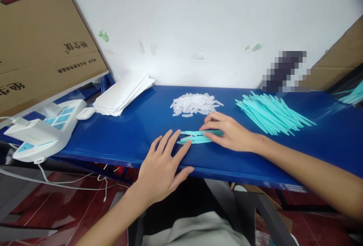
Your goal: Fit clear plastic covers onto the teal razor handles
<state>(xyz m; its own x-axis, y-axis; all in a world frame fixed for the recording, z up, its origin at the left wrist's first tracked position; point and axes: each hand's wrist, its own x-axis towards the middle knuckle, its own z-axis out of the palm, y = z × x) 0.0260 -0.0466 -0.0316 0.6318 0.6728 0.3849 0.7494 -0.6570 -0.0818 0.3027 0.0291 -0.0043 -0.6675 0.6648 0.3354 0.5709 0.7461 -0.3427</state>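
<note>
Several flat turquoise strips [195,139] lie side by side on the blue table near its front edge. My left hand [162,166] is open, fingers stretched out, with its fingertips touching the strips' left ends. Around their right part, my right hand [229,130] has its thumb and fingers closed on a turquoise strip. Just behind the hands is a pile of small translucent white pieces [195,104]. A larger heap of turquoise strips [273,113] spreads out to the right, behind my right forearm.
White paper sheets or envelopes [121,95] are stacked at the back left. A power strip [65,119] with white adapters [36,134] and a small white case [86,113] sit at the left end of the blue table [113,140]. A large cardboard box [42,42] stands there too.
</note>
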